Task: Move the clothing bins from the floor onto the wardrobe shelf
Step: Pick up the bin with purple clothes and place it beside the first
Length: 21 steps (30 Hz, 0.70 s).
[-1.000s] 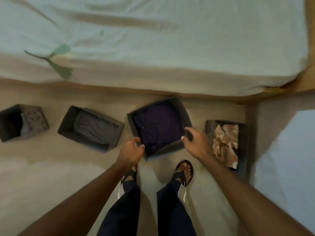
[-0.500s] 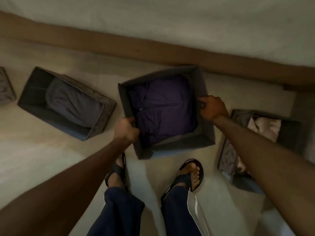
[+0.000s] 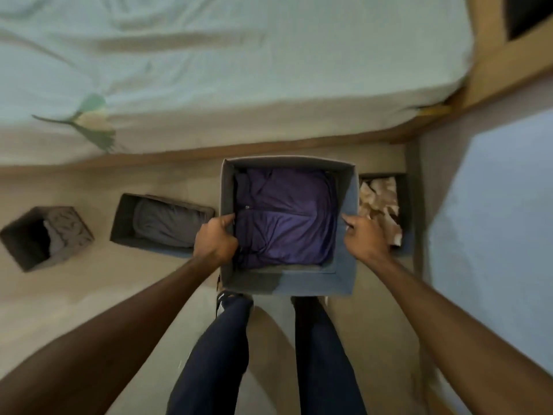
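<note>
A grey fabric bin (image 3: 299, 283) with a folded purple garment (image 3: 287, 217) inside hangs above the floor, over my feet. My left hand (image 3: 214, 242) grips its left wall, thumb inside. My right hand (image 3: 363, 239) grips its right wall. On the floor stay three more grey bins: one with grey clothes (image 3: 125, 217) just to the left, a smaller one (image 3: 18, 235) at the far left, and one with beige cloth (image 3: 404, 193) to the right, partly hidden by the held bin.
A bed with a pale green sheet (image 3: 239, 70) and wooden frame (image 3: 179, 155) runs across the top. A blue-lit wall or door surface (image 3: 493, 235) stands on the right. My legs in dark trousers (image 3: 215, 354) are below the bin.
Both hands closed on the sides of the purple-clothes bin and lifted it off the floor toward me; it now looks larger and covers my feet.
</note>
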### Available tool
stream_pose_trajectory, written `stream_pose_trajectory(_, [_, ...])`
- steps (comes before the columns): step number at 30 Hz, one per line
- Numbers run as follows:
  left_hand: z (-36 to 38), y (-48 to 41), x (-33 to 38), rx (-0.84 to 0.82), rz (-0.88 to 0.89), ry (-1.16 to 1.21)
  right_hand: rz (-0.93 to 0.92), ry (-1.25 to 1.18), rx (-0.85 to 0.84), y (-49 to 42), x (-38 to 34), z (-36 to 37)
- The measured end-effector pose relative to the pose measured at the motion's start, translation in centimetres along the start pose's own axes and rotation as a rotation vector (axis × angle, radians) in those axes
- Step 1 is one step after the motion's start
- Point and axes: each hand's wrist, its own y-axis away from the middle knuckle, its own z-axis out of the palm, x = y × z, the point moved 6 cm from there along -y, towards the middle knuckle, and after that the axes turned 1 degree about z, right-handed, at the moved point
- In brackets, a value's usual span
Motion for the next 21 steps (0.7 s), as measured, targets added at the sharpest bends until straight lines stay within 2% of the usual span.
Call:
stream_pose_trajectory(7, [-7.4,14.5,4.5,-0.089,0.249,-0.181,0.184,-0.134,0.148,20.5,-0.3,-6.2])
stream_pose_trajectory(12, [-10.4,25.0,6.3,-0.156,0.422,-0.319,0.329,-0.269,0.275,36.0,-0.7,-7.1])
stream_pose_trajectory(16, [-10.3,31.9,8.5,-0.2,0.574,-0.453,0.461,-0.395,0.368,45.7,0.6,-5.4])
stream_pose_trajectory(21, [-5.8,39.8,13.1,-0.322,0.79,-0.642,0.63,-0.546,0.52,57.1,3.9,-3.0])
